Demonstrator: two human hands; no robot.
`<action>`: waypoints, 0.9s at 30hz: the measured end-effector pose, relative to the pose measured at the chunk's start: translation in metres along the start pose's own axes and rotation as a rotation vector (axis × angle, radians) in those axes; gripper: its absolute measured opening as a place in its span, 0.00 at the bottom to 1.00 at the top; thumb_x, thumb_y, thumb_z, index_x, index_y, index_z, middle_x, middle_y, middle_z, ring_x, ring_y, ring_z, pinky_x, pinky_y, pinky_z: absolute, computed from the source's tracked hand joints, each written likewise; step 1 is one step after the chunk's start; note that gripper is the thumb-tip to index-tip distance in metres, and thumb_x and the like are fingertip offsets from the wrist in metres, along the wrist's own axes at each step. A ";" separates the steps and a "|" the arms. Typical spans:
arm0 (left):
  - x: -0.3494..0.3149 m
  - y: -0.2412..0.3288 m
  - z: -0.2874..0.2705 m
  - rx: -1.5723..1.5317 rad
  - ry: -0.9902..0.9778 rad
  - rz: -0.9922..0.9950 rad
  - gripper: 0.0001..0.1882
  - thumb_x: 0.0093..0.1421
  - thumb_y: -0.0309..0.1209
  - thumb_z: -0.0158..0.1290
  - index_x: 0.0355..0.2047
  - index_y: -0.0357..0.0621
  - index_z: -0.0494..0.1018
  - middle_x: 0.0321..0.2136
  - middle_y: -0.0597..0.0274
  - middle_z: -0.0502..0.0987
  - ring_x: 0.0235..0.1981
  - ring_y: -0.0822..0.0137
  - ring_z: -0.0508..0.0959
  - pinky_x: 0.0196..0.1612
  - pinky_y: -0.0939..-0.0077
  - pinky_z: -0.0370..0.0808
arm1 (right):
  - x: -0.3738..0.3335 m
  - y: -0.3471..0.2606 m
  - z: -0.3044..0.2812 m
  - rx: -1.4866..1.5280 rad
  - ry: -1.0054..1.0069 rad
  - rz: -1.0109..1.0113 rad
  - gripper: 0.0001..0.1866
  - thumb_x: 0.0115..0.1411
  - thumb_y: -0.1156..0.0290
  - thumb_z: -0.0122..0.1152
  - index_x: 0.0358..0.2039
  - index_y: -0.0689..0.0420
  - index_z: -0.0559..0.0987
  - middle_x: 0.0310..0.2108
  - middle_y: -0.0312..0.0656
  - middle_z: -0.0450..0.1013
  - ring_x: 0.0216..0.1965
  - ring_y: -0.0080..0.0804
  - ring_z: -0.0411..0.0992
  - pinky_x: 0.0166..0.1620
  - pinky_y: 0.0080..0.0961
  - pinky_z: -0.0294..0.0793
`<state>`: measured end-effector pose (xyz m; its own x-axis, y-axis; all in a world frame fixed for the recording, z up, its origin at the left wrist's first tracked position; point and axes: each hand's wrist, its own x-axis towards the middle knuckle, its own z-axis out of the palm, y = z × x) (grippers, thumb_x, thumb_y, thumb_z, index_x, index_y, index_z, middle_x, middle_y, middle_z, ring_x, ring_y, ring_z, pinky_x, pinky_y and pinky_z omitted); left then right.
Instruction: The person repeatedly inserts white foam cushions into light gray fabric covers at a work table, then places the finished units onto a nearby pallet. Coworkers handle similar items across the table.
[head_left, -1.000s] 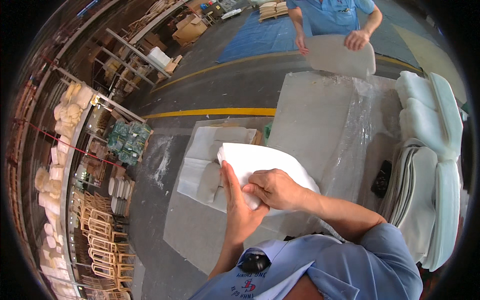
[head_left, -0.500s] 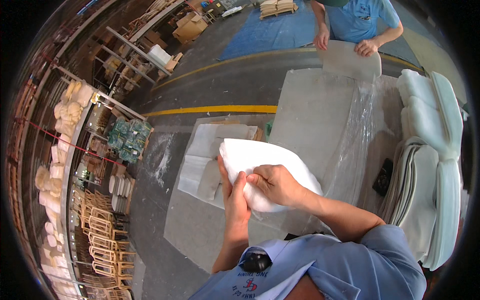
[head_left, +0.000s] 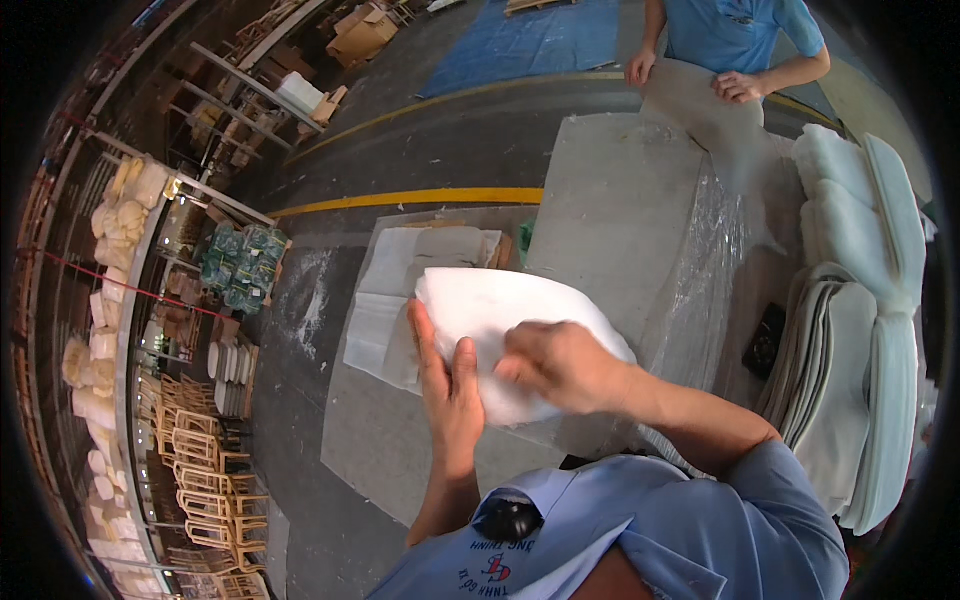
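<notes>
A white, soft-looking cushion pad (head_left: 490, 305), straight along its upper left edge and rounded to the right, is held up in front of me. My left hand (head_left: 450, 385) grips its left side, thumb on the near face and fingers behind the edge. Over the middle of the pad, my right hand (head_left: 560, 365) is curled closed, its fingertips smeared by motion. Whether it pinches anything small is hidden. Beneath lies a grey tabletop (head_left: 370, 450), with white and grey sheets (head_left: 385, 300) stacked on its far left part.
Across the table a co-worker in a blue shirt (head_left: 735, 40) holds a grey curved panel (head_left: 700, 100). Clear plastic film (head_left: 715, 250) covers the table to the right. Stacked grey pads (head_left: 825, 370) and white padding (head_left: 885, 400) stand at my right. Wooden chair frames (head_left: 205, 460) line the left.
My right hand has shifted slightly right, away from my left thumb, and is now blurred. My left thumb stands more upright. The view has shifted a little.
</notes>
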<state>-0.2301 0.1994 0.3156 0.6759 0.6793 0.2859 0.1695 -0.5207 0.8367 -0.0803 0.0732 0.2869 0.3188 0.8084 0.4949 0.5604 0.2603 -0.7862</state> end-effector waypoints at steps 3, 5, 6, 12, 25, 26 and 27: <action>0.004 0.005 0.005 -0.161 -0.008 -0.013 0.42 0.79 0.55 0.36 0.80 0.39 0.42 0.80 0.42 0.44 0.80 0.49 0.47 0.77 0.57 0.51 | 0.005 -0.006 0.004 -0.037 -0.025 -0.023 0.15 0.70 0.63 0.64 0.30 0.60 0.76 0.27 0.49 0.75 0.32 0.58 0.77 0.36 0.49 0.76; 0.006 -0.006 0.005 -0.287 -0.027 0.037 0.47 0.77 0.64 0.29 0.80 0.40 0.41 0.80 0.42 0.44 0.80 0.48 0.49 0.77 0.58 0.52 | 0.002 0.012 0.011 -0.066 0.028 -0.012 0.14 0.70 0.64 0.62 0.30 0.61 0.78 0.26 0.50 0.76 0.31 0.58 0.78 0.36 0.49 0.76; 0.007 -0.008 0.009 -0.376 -0.022 0.026 0.47 0.76 0.65 0.30 0.80 0.43 0.43 0.79 0.45 0.47 0.78 0.50 0.52 0.77 0.58 0.54 | -0.002 0.027 0.011 -0.105 0.051 0.052 0.15 0.71 0.64 0.61 0.30 0.61 0.77 0.26 0.51 0.76 0.31 0.58 0.78 0.36 0.49 0.76; 0.011 -0.012 0.012 -0.671 -0.061 0.054 0.51 0.72 0.72 0.29 0.80 0.46 0.45 0.80 0.54 0.47 0.78 0.55 0.54 0.79 0.56 0.50 | 0.001 0.051 -0.007 -0.080 0.064 0.231 0.17 0.74 0.61 0.57 0.32 0.62 0.78 0.24 0.53 0.76 0.28 0.56 0.76 0.35 0.47 0.75; 0.012 0.014 0.043 -0.890 -0.029 0.099 0.44 0.76 0.65 0.29 0.81 0.54 0.39 0.81 0.65 0.43 0.80 0.57 0.45 0.80 0.51 0.46 | 0.050 -0.022 -0.018 -0.138 -0.034 0.069 0.24 0.72 0.51 0.57 0.36 0.61 0.84 0.29 0.56 0.82 0.35 0.56 0.82 0.41 0.49 0.80; 0.012 0.013 0.044 -0.855 -0.023 0.093 0.44 0.76 0.65 0.28 0.81 0.53 0.39 0.81 0.64 0.43 0.80 0.56 0.45 0.80 0.52 0.46 | 0.048 -0.018 -0.015 -0.083 0.000 0.057 0.23 0.73 0.53 0.56 0.35 0.61 0.84 0.29 0.55 0.82 0.35 0.56 0.82 0.41 0.49 0.80; 0.013 0.013 0.045 -0.819 -0.016 0.088 0.44 0.76 0.65 0.28 0.81 0.52 0.39 0.81 0.62 0.43 0.80 0.56 0.45 0.80 0.53 0.46 | 0.045 -0.015 -0.012 -0.067 0.040 0.093 0.22 0.73 0.55 0.56 0.33 0.61 0.83 0.28 0.55 0.81 0.33 0.57 0.81 0.40 0.49 0.79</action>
<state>-0.1873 0.1780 0.3097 0.6738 0.6427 0.3647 -0.4572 -0.0252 0.8890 -0.0657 0.0992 0.3252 0.4012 0.8053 0.4365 0.5764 0.1483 -0.8036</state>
